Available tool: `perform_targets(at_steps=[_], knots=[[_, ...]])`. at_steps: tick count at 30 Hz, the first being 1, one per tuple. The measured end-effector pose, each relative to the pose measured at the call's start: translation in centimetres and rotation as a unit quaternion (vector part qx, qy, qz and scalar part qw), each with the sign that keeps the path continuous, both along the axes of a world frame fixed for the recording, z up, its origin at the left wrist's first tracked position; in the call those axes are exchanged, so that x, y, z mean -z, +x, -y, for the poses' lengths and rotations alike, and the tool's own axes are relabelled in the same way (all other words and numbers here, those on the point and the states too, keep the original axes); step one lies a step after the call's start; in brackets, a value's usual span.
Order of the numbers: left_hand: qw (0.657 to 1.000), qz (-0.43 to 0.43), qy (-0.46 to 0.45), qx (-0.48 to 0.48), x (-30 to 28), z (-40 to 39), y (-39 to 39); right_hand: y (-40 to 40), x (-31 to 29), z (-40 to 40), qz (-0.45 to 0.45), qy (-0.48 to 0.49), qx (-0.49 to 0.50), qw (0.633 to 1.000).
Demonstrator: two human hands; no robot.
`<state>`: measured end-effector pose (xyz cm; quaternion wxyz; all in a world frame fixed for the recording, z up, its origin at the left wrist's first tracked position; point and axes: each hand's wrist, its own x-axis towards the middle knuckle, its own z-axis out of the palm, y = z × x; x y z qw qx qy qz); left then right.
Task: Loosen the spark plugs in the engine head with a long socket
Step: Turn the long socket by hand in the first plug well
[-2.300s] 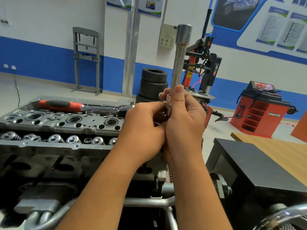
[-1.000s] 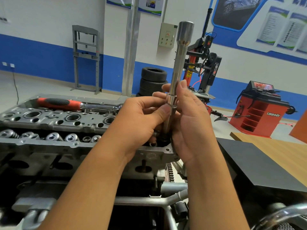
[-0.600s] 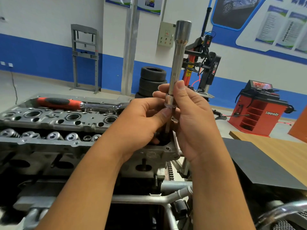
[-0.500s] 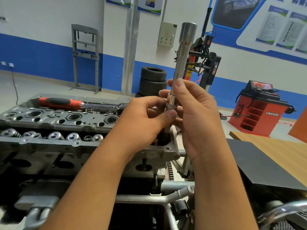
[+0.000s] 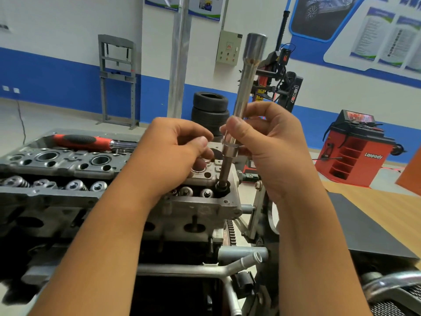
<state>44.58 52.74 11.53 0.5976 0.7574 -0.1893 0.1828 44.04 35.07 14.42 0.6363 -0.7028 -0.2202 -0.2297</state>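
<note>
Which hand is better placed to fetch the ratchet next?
Left, probably. The left hand holds nothing and is nearer the ratchet; the right hand pinches the socket.

Workshop floor behind an engine stand: tyres, machines and wall posters.

Stacked tyres (image 5: 210, 112) stand beside a metal pillar (image 5: 180, 58), with a black-and-red tyre changer (image 5: 282, 85) just to their right; a red wheel balancer (image 5: 355, 151) marked "Lanpody" sits farther right, a grey press frame (image 5: 117, 80) stands against the blue-banded wall, a beige control box (image 5: 229, 47) hangs beside the pillar, posters (image 5: 364, 26) line the wall, and a wooden desk (image 5: 391, 215) carries a black panel (image 5: 364, 233).
</note>
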Motion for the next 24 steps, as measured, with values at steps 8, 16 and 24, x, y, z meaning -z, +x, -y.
perform_targets(at_steps=[8,16,24], knots=[[0.995,0.011,0.010,0.097,-0.2,0.9,-0.1,0.4,-0.2,1.1,-0.007,-0.073,-0.017,0.997],[0.993,0.076,0.047,0.075,0.2,2.1,0.4,0.7,1.0,-0.3,0.032,0.019,-0.016,0.999],[0.987,0.131,0.054,0.070,1.2,3.1,-0.4,0.3,2.8,-3.4,0.119,0.239,0.003,0.964]])
